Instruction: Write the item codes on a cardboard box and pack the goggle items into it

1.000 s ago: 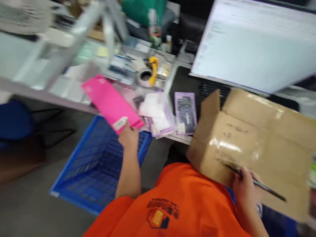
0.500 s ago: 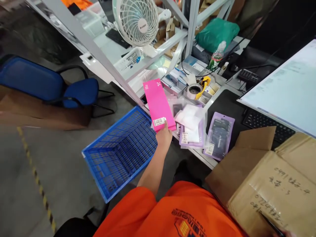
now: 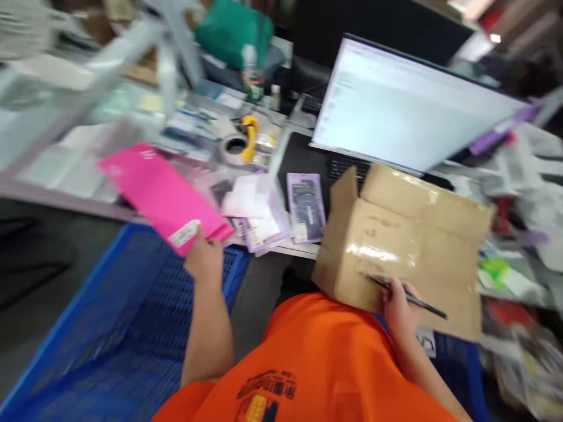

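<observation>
My left hand (image 3: 204,258) grips the lower end of a flat pink package (image 3: 162,190) with a white label, held over the rim of the blue basket (image 3: 132,316). In my right hand (image 3: 401,308) is a black pen (image 3: 422,303), its tip at the handwriting on a cardboard box (image 3: 391,252) with raised flaps. Between the hands, a purple pouch with a dark item (image 3: 305,208) lies at the desk edge. White packets (image 3: 253,202) rest over another purple pouch to its left. The view is blurred by motion.
A monitor (image 3: 409,105) stands behind the box, with a keyboard (image 3: 347,168) partly under it. A yellow-handled tape dispenser (image 3: 248,140), a bottle (image 3: 252,76) and a green bag (image 3: 235,32) are further back. Bagged goods (image 3: 523,351) are piled at the right.
The view has swung to the right, bringing the whole box, my right hand and the monitor into sight. The pink package stays in my left hand, now tilted further left.
</observation>
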Demonstrator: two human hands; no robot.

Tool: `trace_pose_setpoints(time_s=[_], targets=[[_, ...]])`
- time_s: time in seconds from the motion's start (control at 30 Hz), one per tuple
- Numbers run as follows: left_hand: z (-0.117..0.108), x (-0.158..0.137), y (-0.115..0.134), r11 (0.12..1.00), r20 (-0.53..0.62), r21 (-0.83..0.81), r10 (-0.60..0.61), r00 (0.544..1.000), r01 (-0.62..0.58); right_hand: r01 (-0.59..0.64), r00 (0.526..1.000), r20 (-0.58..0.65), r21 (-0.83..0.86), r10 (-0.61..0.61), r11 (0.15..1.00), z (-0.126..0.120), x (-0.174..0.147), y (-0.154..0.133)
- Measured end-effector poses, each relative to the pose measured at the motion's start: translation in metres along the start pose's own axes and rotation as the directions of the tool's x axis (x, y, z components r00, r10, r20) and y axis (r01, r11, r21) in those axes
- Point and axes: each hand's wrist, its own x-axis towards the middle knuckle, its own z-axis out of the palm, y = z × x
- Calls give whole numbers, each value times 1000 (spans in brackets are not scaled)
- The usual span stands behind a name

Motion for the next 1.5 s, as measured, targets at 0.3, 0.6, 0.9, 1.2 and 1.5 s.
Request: trace_pose_setpoints(time_s=[0.3,0.6,0.9,1.2,1.5], targets=[[10,11,-5,994,-147,83,83,986,-71,88,986,-145,41,-81,995,-19,15,-12],[6,4,5,991,-164,135,23,986,-1,138,983,-128,55,-130,989,-19,10,-15],[13,4,-4,994,-87,105,15,996,-6,162,985,-69,39,-159,986,-14,10,-8],[4,-4,-5,999,64,-13,32,997,-31,84,995,-67,61,-80,995,-9,9,4],[12,-5,-12,998,72,-64,34,997,-29,101,995,-21,38,-100,994,-9,7,-3]])
